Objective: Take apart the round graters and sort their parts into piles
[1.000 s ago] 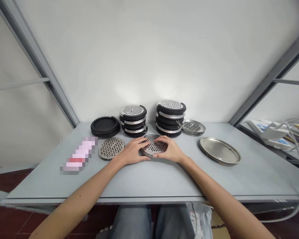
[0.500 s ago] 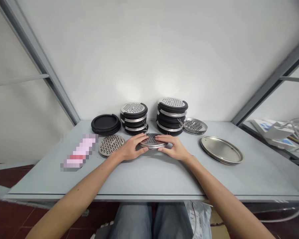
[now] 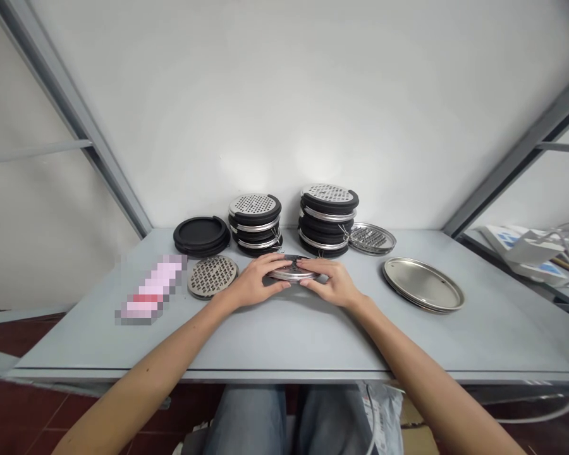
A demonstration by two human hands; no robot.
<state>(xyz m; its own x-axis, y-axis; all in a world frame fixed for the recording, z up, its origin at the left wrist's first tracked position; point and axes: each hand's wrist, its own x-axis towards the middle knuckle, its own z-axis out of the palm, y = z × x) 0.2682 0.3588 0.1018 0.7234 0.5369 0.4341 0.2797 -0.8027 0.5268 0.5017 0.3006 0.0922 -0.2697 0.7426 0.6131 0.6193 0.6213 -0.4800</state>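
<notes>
Bag [image 3: 384, 411] below the tabletop's [image 3: 294, 341] near edge, grey-white plastic, bears printed marks too small to read; pink-and-red patch [image 3: 154, 291] on the left is blurred into blocks, any wording on it unreadable; blue-marked white item [image 3: 521, 249] beyond the right edge, marks likewise illegible.

Perforated metal disc [image 3: 291, 273] at mid tabletop, straight ahead of the person, between the two hands; left hand [image 3: 256, 283] at its left side, right hand [image 3: 332, 282] at its right; fingers [image 3: 313, 265] of both hands lie over the upper face from either side, long fingers close together, tips near the middle; thumbs set apart from them, along the near rim; the disc's sides sit gripped between fingers and thumbs; cannot tell whether its underside touches the tabletop.

Around it: grater discs [image 3: 213, 276] just left of the left hand; black round pieces [image 3: 200, 232] piled behind those; shorter stack [image 3: 255, 221] and taller stack [image 3: 328, 218] behind the hands, black rims alternating with bright metal, perforated plate topmost on each; shiny graters [image 3: 372, 240] beside the taller stack; smooth metal plates [image 3: 424, 282] piled well to the right of the right hand.
</notes>
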